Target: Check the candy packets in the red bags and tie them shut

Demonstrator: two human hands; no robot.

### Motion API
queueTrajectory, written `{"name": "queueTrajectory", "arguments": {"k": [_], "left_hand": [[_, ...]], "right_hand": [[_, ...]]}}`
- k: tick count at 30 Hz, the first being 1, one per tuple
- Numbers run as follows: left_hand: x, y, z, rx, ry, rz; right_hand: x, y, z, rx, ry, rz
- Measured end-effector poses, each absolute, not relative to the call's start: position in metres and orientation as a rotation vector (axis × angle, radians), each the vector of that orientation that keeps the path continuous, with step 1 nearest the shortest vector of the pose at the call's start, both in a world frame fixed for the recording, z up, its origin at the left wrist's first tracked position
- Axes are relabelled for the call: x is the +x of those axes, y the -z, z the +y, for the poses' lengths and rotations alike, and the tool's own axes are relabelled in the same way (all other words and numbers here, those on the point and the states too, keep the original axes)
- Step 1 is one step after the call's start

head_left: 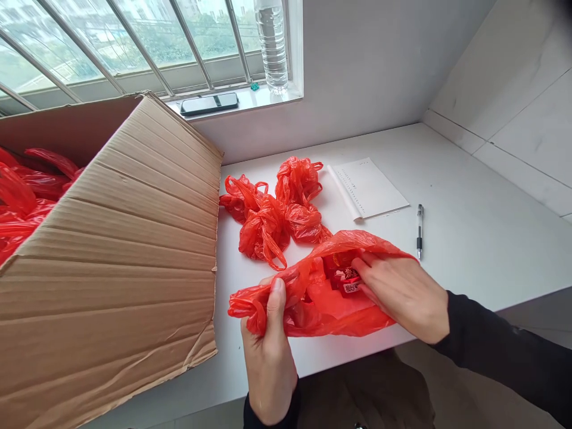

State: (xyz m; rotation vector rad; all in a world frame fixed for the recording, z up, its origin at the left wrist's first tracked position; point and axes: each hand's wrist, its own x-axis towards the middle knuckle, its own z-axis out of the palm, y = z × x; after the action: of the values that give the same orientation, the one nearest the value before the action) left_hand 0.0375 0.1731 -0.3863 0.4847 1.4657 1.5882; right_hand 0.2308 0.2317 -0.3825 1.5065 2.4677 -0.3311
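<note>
A red bag (pixel 313 298) is held open at the near table (pixel 469 226) edge, between both hands. The left hand (pixel 268 351) is closed on the bag's left rim, thumb up and pressed over gathered plastic, fingers curled beneath. The right hand (pixel 402 295) is half open, fingers extended flat and spread over the bag's right side; fingertips lie at the mouth, touching or just beside small red packets (pixel 346 280) seen inside through the opening. Whether the packets are pinched cannot be told. Just beyond the hands, four knotted bags (pixel 277 211) lie bunched together on the table, apparently filled and tied; these are judged finished. The bag in hand is judged partly done: contents are in, handles are not yet tied. To the left of the left hand a large tilted carton (pixel 134 250) stands, its open top showing many more red bags (pixel 27 190); whether those are filled or empty cannot be told, so the amount left is unclear. Beyond the right hand a sheet of paper (pixel 370 187) lies flat, and a pen (pixel 419 231) lies just past the right fingertips, apart from the bag. Far beyond the hands, on the sill, a phone (pixel 209 102) lies flat and a clear bottle (pixel 271 44) stands upright against the barred window.
</note>
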Motion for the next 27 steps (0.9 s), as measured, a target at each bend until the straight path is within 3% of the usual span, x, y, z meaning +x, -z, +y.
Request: {"name": "queueTrajectory", "arguments": {"k": [27], "left_hand": [[0.043, 0.388, 0.170, 0.449, -1.589, 1.473]], "right_hand": [[0.238, 0.384, 0.247, 1.583, 0.316, 2.687]]}}
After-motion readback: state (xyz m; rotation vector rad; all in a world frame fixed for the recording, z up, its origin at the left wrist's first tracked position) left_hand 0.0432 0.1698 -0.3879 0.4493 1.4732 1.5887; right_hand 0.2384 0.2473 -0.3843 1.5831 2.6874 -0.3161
